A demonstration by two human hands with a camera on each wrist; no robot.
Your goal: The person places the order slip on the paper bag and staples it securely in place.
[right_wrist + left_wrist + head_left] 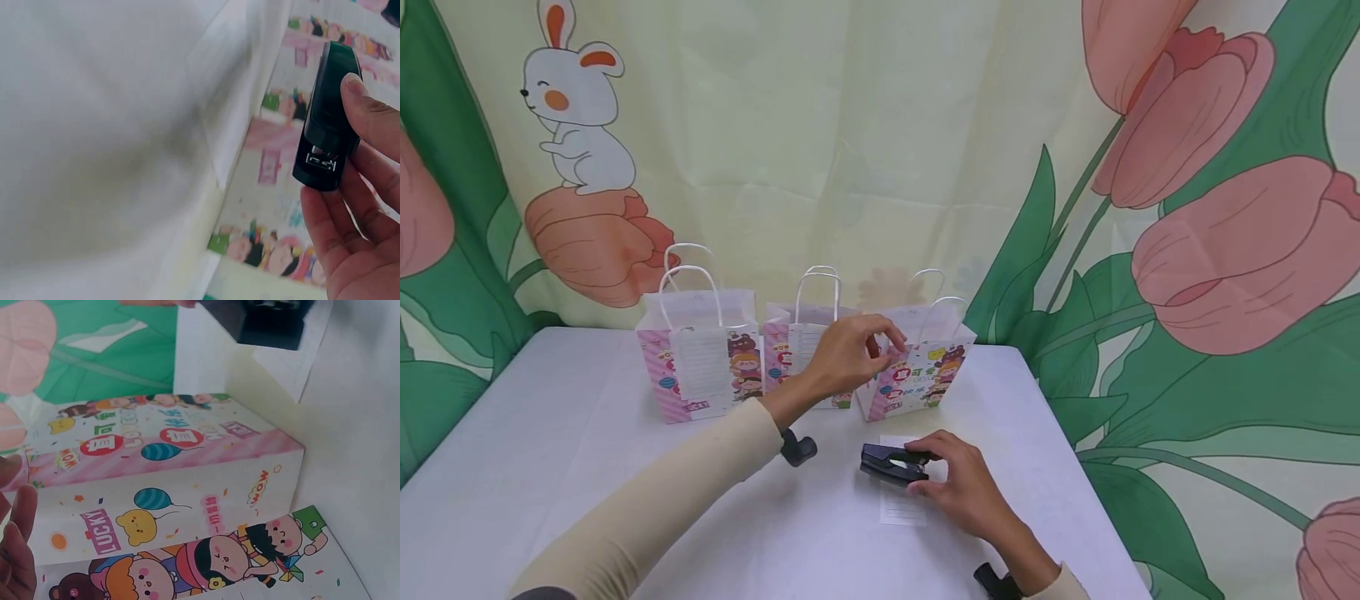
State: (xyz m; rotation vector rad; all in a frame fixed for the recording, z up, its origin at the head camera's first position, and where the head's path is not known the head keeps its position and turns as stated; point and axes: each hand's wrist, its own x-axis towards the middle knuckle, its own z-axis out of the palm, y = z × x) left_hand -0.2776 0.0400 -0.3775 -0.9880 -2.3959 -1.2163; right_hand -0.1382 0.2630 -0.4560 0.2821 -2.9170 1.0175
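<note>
My right hand [966, 487] grips a black stapler [886, 463], thumb on one side and fingers on the other. In the right wrist view the stapler [328, 119] shows its front end. Under it, a lined white paper slip [902, 508] lies on the table. At the upper left edge of the rightmost paper gift bag [917, 375], my left hand [853, 354] pinches the rim. That bag stands tilted, its printed front and side [169, 506] showing in the left wrist view, where only some fingertips [24, 515] appear at the left border.
Two similar handled paper bags stand to the left: a middle bag [778, 350] and a left bag [658, 375]. Each has a lined white slip on its front. All rest on a white-covered table [550, 467] before a printed curtain [850, 125].
</note>
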